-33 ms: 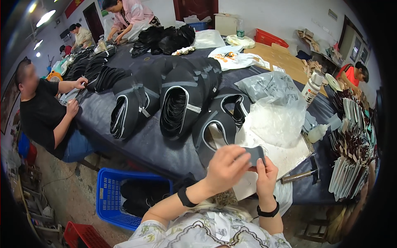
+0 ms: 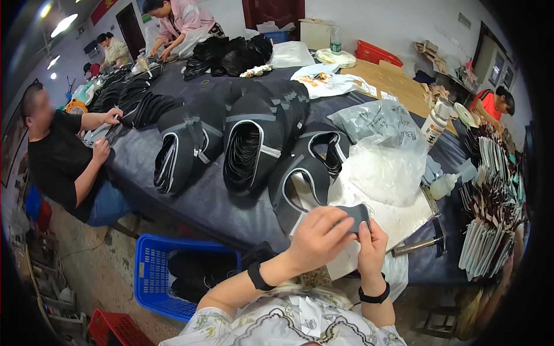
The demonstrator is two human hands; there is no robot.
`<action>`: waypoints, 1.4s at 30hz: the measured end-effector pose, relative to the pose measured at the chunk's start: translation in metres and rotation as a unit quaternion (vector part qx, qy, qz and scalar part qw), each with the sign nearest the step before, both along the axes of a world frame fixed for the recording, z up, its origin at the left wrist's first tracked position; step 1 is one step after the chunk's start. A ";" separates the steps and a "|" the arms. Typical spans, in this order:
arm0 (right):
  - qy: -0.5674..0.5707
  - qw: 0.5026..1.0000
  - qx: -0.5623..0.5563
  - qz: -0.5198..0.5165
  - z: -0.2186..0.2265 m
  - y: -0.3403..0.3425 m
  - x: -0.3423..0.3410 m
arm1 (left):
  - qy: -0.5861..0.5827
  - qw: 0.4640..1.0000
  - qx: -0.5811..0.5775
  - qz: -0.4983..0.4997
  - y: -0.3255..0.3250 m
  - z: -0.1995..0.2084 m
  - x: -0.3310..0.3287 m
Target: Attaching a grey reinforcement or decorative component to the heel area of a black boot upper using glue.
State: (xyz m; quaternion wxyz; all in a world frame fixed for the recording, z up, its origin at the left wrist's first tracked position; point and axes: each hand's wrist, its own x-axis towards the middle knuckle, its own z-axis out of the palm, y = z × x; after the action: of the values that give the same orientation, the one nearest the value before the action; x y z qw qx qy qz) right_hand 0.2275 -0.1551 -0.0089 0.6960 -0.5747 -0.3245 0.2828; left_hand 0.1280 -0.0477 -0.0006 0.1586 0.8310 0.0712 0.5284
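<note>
Right hand: [image 2: 373, 245] thumb and fingers closed in a pinch on the right end of a dark grey piece [image 2: 356, 214]
Left hand: [image 2: 317, 237] fingers bent and drawn together at the left end of the same piece; whether the fingertips grip it or only rest against it cannot be told
Workpiece position: between the two hands, above the near edge of the table [image 2: 196, 210], in front of the white board [image 2: 411, 218]; its left end is hidden by the left hand
Wrists: one black band [image 2: 259, 275] on the left, one black band [image 2: 374, 292] on the right
Black stacks: nested black pieces [image 2: 245, 151] with pale-edged openings, lying in rows on the table; the nearest black piece [image 2: 283, 199] is just beyond the left hand
Board load: a clear plastic bag [image 2: 384, 173] lies on the board
Hammer: [image 2: 415, 246] on the table, to the right of the right hand, head toward the right
Bottles: a white bottle [image 2: 434, 128] and a translucent squeeze bottle [image 2: 443, 186], both beyond the hammer
Right-side bundle: thin pale and dark red pieces [image 2: 487, 245] packed close together
Floor containers: a blue basket [image 2: 151, 266] holding black items, near a red basket [image 2: 118, 328]
Co-worker: a person in a black top [image 2: 60, 155] sits at the left side of the table
</note>
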 end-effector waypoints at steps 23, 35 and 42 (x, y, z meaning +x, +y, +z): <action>-0.066 0.998 -0.001 0.011 -0.009 0.018 0.003 | 0.044 0.856 -0.461 -0.227 0.012 -0.021 -0.002; -0.090 0.992 -0.012 0.088 -0.006 0.005 0.017 | 0.088 0.781 -0.534 -0.313 0.023 -0.012 -0.011; -0.087 0.988 -0.004 0.130 -0.003 0.004 0.022 | 0.103 0.754 -0.541 -0.359 0.024 -0.007 -0.012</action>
State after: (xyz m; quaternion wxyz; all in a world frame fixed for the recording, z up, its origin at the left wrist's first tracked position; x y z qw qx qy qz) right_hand 0.2493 -0.1512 -0.0116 0.6204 -0.5526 -0.4546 0.3211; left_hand 0.1159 -0.0234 -0.0074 0.7515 0.6202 0.0580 0.2175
